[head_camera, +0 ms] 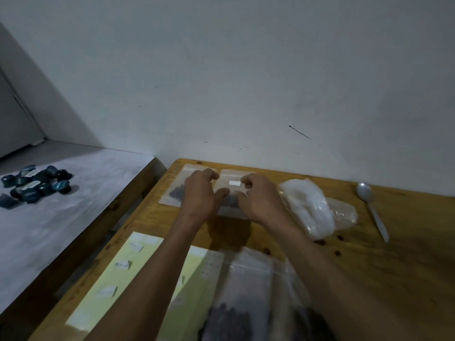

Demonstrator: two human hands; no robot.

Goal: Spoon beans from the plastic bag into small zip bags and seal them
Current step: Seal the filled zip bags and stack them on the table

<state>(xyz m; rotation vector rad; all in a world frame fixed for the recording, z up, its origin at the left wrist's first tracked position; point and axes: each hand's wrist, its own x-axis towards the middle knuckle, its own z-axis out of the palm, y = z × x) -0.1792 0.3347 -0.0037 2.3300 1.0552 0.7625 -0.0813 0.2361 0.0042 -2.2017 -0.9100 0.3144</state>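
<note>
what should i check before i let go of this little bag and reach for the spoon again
1. Both hands on the small zip bag: left hand and right hand hold it. Ok.
2. Beans inside: dark mass between the thumbs. Ok.
3. Zip strip fully closed: cannot tell, fingers cover it.
4. Spoon within reach, lying free on the table: ok.
5. Loose beans spilled on the table: not ok.
6. Earlier filled bag set aside at left: ok.

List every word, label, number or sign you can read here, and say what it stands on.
None can be read.
White sticker on the clear small zip bag under both hands: too blurred.
White labels on the pale yellow-green sheet: marks blurred.
Pale labels on the dark teal capsules: too small.
</note>
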